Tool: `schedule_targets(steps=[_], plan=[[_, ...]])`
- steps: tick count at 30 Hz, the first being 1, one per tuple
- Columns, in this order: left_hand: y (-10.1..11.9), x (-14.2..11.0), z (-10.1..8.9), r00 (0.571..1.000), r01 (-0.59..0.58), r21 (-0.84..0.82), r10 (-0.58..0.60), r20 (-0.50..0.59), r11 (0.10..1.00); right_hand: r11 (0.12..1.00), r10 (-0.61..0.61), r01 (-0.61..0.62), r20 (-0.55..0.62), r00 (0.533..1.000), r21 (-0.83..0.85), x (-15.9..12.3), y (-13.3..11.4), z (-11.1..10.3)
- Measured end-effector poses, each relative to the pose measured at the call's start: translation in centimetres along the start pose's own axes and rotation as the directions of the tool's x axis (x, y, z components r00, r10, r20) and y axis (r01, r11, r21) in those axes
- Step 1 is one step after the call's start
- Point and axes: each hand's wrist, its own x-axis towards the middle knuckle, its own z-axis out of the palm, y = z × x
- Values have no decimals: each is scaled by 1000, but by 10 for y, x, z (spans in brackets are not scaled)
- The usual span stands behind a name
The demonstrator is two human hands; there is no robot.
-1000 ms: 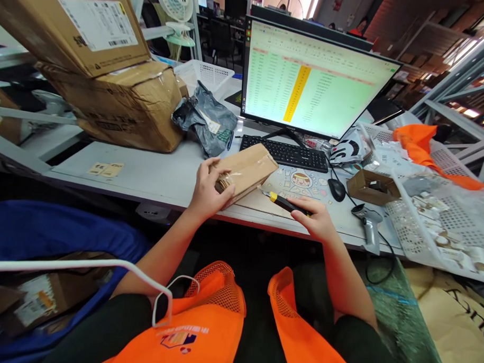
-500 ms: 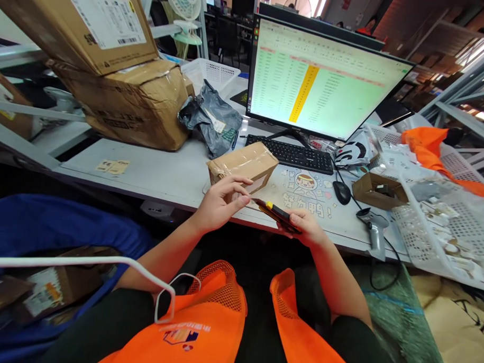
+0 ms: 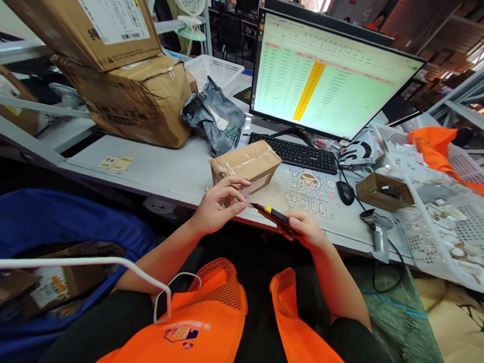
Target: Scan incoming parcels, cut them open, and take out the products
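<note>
A small brown cardboard box (image 3: 248,163) wrapped in clear tape lies on the white desk (image 3: 163,171) in front of the keyboard. My left hand (image 3: 219,204) hovers just in front of the box, fingers curled, with the thumb and lower fingertips closed on the front tip of a black and yellow utility knife (image 3: 274,215). My right hand (image 3: 306,232) grips the knife's handle at the desk's front edge. The knife lies nearly level, pointing left toward my left hand.
A monitor (image 3: 329,73) with a spreadsheet stands behind a black keyboard (image 3: 296,151). Large cardboard boxes (image 3: 126,93) and a grey mailer bag (image 3: 214,117) are at the back left. A mouse (image 3: 347,192), a barcode scanner (image 3: 377,231), an open small carton (image 3: 382,189) and white baskets (image 3: 442,225) fill the right.
My left hand let go of the box, which now rests on the desk, and moved to the knife's tip. My right hand drew the knife back toward the desk edge.
</note>
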Motion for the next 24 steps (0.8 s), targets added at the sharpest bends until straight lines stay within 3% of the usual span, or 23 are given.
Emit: schedule_targets(steps=[4, 6, 9, 12, 15, 20, 24], plan=[[-4, -5, -22, 997, 56, 235, -40, -72, 970, 999, -25, 22, -116, 993, -32, -11, -2, -5], [-9, -6, -31, 993, 65, 425, -17, -117, 903, 998, -48, 40, -171, 984, -50, -17, 2, -9], [-17, -3, -34, 995, 24, 582, 36, -92, 813, 996, -61, 44, -225, 973, -77, -25, 14, -16], [-24, -1, -29, 995, 9, 636, 56, -82, 772, 997, -48, 31, -277, 960, -66, -30, 28, -19], [-32, -1, -25, 985, 79, 676, 48, -167, 732, 998, -45, 27, -306, 951, -62, -35, 36, -19], [-45, -2, -26, 964, 168, 545, -20, -266, 822, 1000, -25, 17, -364, 931, -25, -42, 39, -17], [-49, -1, -28, 945, 215, 498, -51, -322, 840, 999, -30, 22, -370, 928, -26, -42, 41, -16]])
